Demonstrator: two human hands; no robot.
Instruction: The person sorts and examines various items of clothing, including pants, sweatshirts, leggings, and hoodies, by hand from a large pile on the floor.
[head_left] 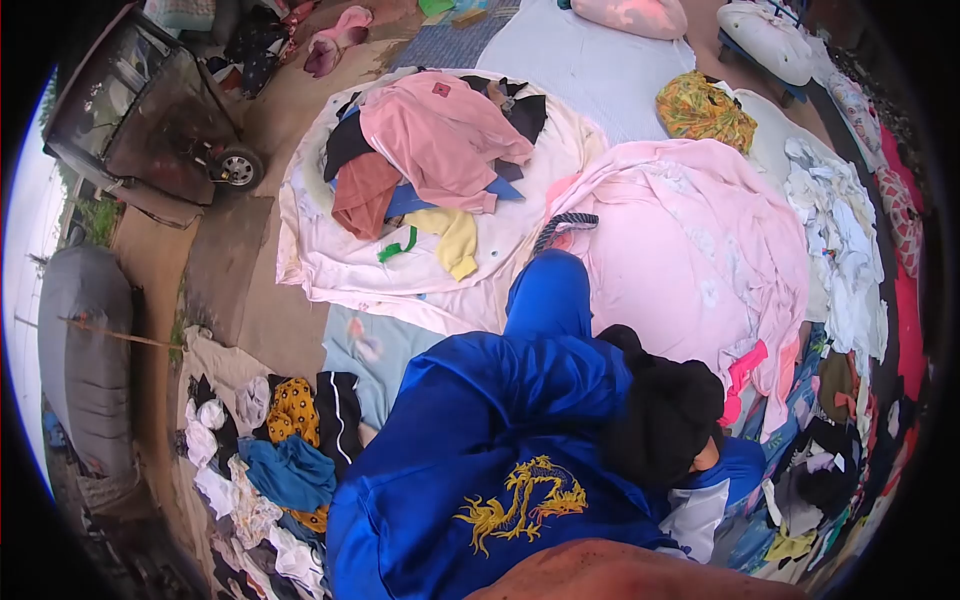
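A bunched black garment (662, 415) is held up in front of my blue clothing, which carries a gold dragon embroidery (525, 500). At its lower right edge a small part of my right hand (707, 457) shows, closed on the cloth. My left hand is out of sight; the blue fabric on that side runs up to the black garment, which may cover it. Just beyond lies a spread pink sheet (690, 240). Bright pink cloth (742, 380) rests on it, close to the black garment. White cloth (695, 515) sits below.
Ahead, a pale sheet (320, 270) bears a heap with a pink sweatshirt (430, 130) and a yellow garment (447, 238). Assorted clothes lie at left (290, 470) and white ones (830, 230) at right. A patterned bundle (705, 112), wheeled cart (150, 120) and grey-covered object (85, 350) stand around.
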